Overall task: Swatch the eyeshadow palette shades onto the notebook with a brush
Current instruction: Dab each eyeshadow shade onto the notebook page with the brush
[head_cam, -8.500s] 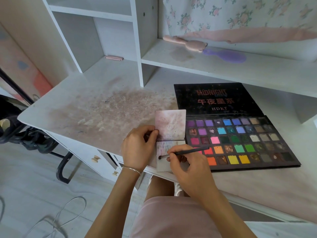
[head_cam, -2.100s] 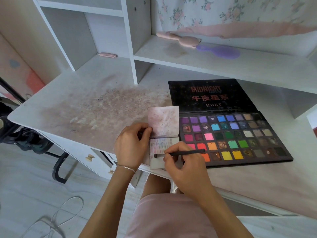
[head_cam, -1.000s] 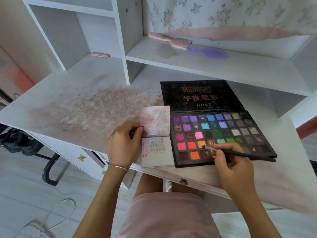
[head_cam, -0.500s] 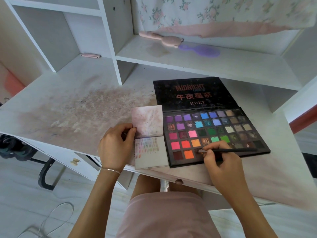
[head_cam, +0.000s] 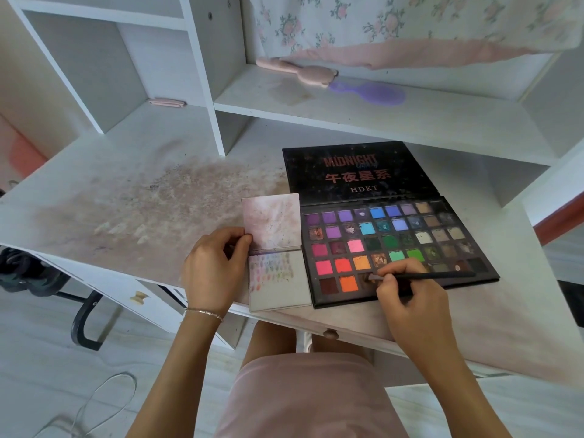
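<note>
Partly hidden by the right hand [head_cam: 407, 298], which pinches the thin black brush [head_cam: 439, 275], are bottom-row pans of the black eyeshadow palette [head_cam: 395, 245]; the left hand [head_cam: 215, 270] grips the small open notebook [head_cam: 275, 251].

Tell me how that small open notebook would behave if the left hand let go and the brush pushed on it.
The small pink-stained notebook looks thin and light, so it would probably slide on the white desk. The left hand holds its edge, likely because the upper page springs back. Its near edge overhangs the desk, so a hard press might tip it.
</note>
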Demonstrator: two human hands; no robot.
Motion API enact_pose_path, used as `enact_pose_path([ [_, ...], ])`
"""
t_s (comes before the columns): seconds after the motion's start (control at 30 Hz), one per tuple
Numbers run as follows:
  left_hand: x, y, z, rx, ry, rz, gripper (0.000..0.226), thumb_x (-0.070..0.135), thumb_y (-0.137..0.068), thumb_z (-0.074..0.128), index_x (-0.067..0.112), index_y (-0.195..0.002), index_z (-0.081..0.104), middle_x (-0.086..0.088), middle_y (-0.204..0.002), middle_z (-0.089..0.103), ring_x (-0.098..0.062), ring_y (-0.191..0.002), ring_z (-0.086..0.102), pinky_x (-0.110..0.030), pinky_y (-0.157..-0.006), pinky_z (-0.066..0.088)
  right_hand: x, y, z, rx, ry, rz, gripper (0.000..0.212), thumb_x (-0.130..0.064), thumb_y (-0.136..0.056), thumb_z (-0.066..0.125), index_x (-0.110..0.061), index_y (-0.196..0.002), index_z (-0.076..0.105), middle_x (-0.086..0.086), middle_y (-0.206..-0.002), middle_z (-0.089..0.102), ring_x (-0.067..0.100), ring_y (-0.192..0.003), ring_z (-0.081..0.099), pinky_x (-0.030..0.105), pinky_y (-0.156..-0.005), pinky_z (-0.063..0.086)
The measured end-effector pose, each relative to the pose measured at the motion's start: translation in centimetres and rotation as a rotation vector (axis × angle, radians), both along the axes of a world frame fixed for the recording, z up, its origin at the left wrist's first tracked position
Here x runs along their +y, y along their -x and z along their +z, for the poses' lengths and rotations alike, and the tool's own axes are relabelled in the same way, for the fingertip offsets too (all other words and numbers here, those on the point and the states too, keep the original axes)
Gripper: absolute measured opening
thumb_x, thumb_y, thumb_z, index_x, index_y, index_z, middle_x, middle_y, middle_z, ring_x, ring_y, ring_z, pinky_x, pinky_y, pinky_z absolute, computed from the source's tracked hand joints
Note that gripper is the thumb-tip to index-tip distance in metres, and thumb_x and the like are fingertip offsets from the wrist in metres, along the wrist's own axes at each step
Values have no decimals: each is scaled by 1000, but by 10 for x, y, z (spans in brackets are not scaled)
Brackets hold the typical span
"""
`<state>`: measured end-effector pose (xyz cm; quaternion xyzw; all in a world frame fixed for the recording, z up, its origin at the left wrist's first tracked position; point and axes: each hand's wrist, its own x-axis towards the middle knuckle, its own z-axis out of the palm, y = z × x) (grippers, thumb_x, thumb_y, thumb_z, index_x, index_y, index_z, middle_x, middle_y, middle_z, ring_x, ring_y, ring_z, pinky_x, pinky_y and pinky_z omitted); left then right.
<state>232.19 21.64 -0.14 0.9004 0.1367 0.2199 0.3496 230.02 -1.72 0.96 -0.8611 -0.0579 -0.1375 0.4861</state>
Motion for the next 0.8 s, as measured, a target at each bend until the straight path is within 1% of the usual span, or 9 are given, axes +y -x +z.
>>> enact_pose_path([
  [0.13, 0, -1, 0, 2, -1, -1, 11, 18, -84, 62, 13, -90, 70, -3, -82, 69, -21, -78, 57, -26, -65, 36, 0, 1, 1, 13, 10, 27, 18, -17, -74, 46, -35, -71, 46, -15, -73, 55, -14, -79, 53, -1, -59, 38],
  [0.33, 0, 0, 0, 0, -3, -4, 11, 18, -84, 62, 13, -89, 70, -2, -82, 69, -20, -77, 58, -26, -65, 37, 1, 2, 3, -16, -11, -8, 20, -15, -75, 47, -35, -71, 46, -17, -70, 55, -14, -76, 54, -2, -57, 37],
  [0.4, 0, -1, 0, 1, -2, -5, 11, 18, -84, 62, 13, -89, 70, -2, -82, 69, -21, -77, 58, -26, -65, 38, 3, 3, 3, -26, -39, -8, 21, -14, -75, 47, -34, -72, 47, -17, -70, 55, -14, -76, 54, -2, -57, 38],
  [0.47, 0, 0, 0, -1, -4, -8, 11, 18, -84, 62, 13, -89, 70, -2, -81, 68, -21, -76, 58, -26, -65, 38, 7, 3, 4, -19, -91, -7, 20, -14, -76, 47, -34, -72, 49, -14, -65, 56, -12, -75, 56, 0, -56, 40],
  [0.5, 0, 0, 0, -2, -5, -8, 10, 18, -84, 62, 13, -89, 70, -2, -81, 68, -21, -76, 58, -26, -65, 38, 11, 2, 4, -8, -118, 4, 18, -15, -76, 47, -32, -72, 50, -9, -62, 58, -10, -73, 56, 1, -55, 40],
  [0.57, -1, 0, 1, -4, -4, -8, 10, 17, -83, 62, 14, -89, 70, -1, -80, 68, -21, -76, 58, -26, -65, 37, 21, 2, 4, 13, -156, 52, 15, -15, -77, 47, -29, -73, 51, -9, -71, 62, -3, -66, 58, 5, -53, 42],
  [0.63, -1, 0, 1, -3, 1, -11, 10, 18, -84, 62, 14, -89, 70, -2, -81, 69, -20, -77, 58, -26, -65, 38, 34, 3, 4, 24, -170, 119, 16, -16, -77, 48, -30, -73, 51, -7, -78, 62, 6, -63, 59, 13, -51, 45],
  [0.73, -1, 0, 1, 1, 14, -7, 10, 18, -84, 62, 15, -89, 70, -2, -80, 68, -18, -76, 57, -25, -64, 37, 53, 6, 4, 73, -193, 208, 11, -19, -78, 51, -29, -76, 53, -3, -74, 62, 12, -63, 60, 28, -54, 51],
  [0.8, -1, 0, 2, 1, 24, 0, 10, 18, -84, 62, 16, -88, 70, -2, -79, 68, -15, -73, 53, -25, -63, 35, 64, 6, 3, 74, -164, 245, 7, -20, -78, 53, -26, -78, 54, -3, -71, 62, 10, -65, 60, 29, -59, 50],
])
